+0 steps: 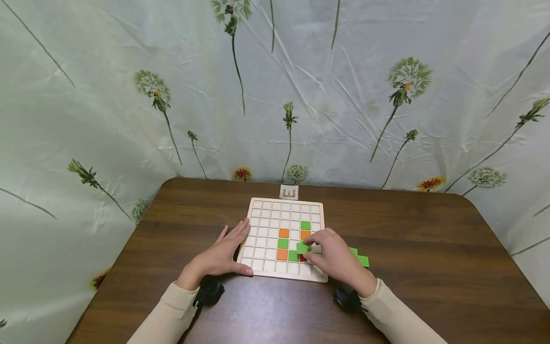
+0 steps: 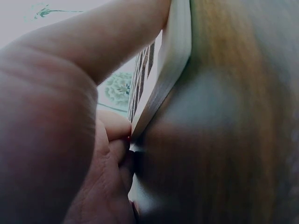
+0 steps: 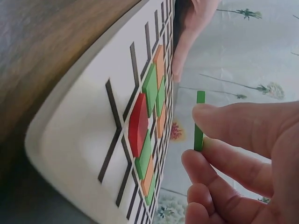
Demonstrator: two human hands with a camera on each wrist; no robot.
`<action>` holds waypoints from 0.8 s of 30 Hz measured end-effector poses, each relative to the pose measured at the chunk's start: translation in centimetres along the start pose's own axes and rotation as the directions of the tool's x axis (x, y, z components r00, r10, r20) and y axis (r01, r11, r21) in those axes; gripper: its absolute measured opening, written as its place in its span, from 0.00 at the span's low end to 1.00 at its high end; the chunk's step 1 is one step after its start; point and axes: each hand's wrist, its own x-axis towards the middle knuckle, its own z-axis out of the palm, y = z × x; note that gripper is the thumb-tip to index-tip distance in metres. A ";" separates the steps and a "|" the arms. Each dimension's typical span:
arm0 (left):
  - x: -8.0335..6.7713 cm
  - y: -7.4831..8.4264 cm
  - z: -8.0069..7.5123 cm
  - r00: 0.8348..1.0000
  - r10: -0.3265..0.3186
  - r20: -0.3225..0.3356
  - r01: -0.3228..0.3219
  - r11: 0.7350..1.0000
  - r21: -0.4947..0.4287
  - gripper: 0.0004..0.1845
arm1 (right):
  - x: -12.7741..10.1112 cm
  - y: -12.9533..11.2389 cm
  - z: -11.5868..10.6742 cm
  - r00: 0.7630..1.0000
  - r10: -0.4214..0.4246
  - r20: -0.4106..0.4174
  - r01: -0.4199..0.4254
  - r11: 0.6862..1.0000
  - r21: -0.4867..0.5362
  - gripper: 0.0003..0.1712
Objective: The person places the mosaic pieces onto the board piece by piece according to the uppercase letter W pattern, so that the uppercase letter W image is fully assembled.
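The right hand point(image 1: 337, 258) pinched a green tile point(image 3: 199, 120) above the grid board point(image 1: 270, 210); at nine o'clock, the flat left hand point(image 1: 223, 253) steadied its edge.

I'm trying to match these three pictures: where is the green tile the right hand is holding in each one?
Head: green tile at the right hand's fingers, over the board's lower right.
Left wrist: not in it.
Right wrist: edge-on, pinched at centre right.
Shared landmark: the pale grid board.

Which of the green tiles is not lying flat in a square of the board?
The green tile pinched in the grip of the right hand, lifted above the grid board. The other green tiles there lie flat in their squares.
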 end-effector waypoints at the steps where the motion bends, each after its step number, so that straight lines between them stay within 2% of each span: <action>1: 0.0 0.0 0.0 1.000 0.000 -0.001 0.000 1.000 0.001 0.64 | 0.1 -0.1 0.1 1.000 0.004 0.003 -0.004 1.000 0.003 0.10; 7: 0.1 -0.3 0.1 1.000 0.002 -0.004 -0.002 1.000 0.007 0.64 | 0.8 -0.8 0.7 1.000 0.014 0.021 -0.014 1.000 0.011 0.10; 13: 0.1 -0.2 0.1 1.000 0.005 -0.004 -0.005 1.000 0.004 0.64 | 1.3 -1.6 1.3 0.998 -0.054 0.011 0.054 0.999 0.004 0.10; 24: 0.1 -0.1 0.0 1.000 0.004 -0.002 -0.004 1.000 0.014 0.64 | 2.1 -2.5 2.3 0.997 -0.083 -0.007 0.083 0.997 0.010 0.11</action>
